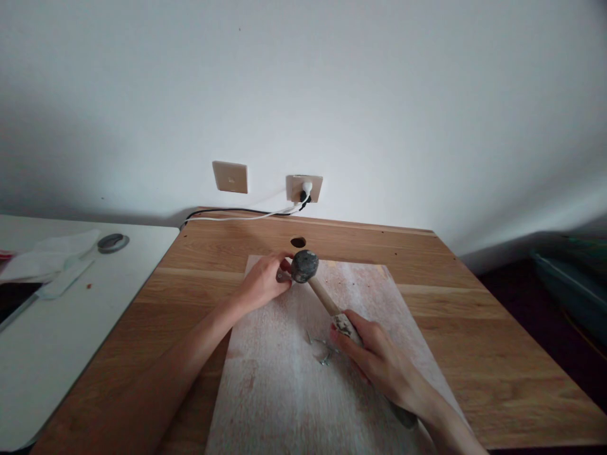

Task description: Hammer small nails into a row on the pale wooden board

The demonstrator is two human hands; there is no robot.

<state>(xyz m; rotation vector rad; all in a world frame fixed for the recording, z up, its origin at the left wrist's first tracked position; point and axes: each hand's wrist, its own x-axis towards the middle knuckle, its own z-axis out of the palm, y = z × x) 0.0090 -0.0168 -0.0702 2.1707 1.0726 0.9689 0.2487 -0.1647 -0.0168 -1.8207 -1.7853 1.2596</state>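
Observation:
My right hand (377, 357) is wrapped round the wooden handle of a hammer (322, 294). Its dark rounded head (304, 265) is near the far edge of a pale whitewashed board (284, 379) lying on the wooden table (474, 328). My left hand (263, 281) rests on the board just left of the hammer head, fingers pinched on a small thing, likely a nail, too small to make out. A few loose nails (321, 349) lie on the board just left of my right hand.
A white table (57, 341) adjoins on the left, with a white cloth (47, 256) and a round grey object (112, 242). On the wall behind are a blank plate (230, 176) and a socket (304, 188) with cables. A cable hole (298, 242) sits in the wooden table.

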